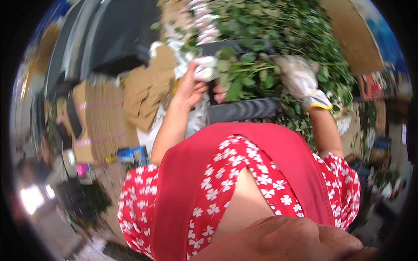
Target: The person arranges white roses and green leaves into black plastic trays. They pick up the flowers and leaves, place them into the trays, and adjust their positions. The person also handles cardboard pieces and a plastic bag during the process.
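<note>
My left hand (pixel 189 87) is bare and closed around a white-wrapped flower head (pixel 204 68). To its right, my right hand (pixel 298 78) wears a white glove with a yellow cuff. Its fingers close at the stem side of a bunch of leafy flower stems (pixel 248 80); the fingertips are blurred and partly hidden by leaves. The stems lie crosswise between two black ribbed strips, the nearer strip (pixel 244 109) and the farther strip (pixel 237 45). A pale pink bloom (pixel 220 93) shows just right of my left hand.
Beyond the strips, a large heap of leafy stems (pixel 296 30) spreads right, beside a row of wrapped flower heads (pixel 204 21). A strapped stack of cardboard (pixel 102 113) and loose cardboard pieces (pixel 148 87) lie left. A brown board (pixel 355 37) borders the heap.
</note>
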{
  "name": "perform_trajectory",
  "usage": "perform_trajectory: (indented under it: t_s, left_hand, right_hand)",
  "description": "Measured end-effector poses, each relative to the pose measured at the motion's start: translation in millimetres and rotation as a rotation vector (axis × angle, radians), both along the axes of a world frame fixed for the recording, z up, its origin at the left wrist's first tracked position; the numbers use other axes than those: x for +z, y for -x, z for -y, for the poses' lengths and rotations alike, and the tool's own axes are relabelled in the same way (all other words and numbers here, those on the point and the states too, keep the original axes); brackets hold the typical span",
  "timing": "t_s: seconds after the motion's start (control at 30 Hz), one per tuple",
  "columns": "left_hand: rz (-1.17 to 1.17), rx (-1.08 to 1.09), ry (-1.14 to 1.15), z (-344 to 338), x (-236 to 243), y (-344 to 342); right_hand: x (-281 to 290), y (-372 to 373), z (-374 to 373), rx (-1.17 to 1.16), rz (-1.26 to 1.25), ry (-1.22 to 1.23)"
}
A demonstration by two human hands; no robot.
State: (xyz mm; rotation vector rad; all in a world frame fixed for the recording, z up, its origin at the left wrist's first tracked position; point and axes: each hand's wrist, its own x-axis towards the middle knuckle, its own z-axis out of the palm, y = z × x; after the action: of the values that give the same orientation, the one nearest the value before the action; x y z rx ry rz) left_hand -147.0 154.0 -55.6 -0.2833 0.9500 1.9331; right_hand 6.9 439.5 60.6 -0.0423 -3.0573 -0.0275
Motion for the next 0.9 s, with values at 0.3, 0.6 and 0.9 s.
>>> perform_trajectory:
  t_s: [0.3,0.6,0.9]
  left_hand:
    - [-0.223,0.133,0.023,22.2,-4.4,-1.7]
    - [-0.268,0.348,0.065,27.7,2.8,-22.0]
    - [-0.313,0.517,0.053,52.1,57.5,-25.0]
  right_hand:
    - [-8.2,-6.7,-7.1,0.071,-0.083,0.115]
    - [-8.4,-4.6,-2.9,0.090,-0.030,0.169]
    - [14.3,1.6,11.5,0.133,-0.132,0.174]
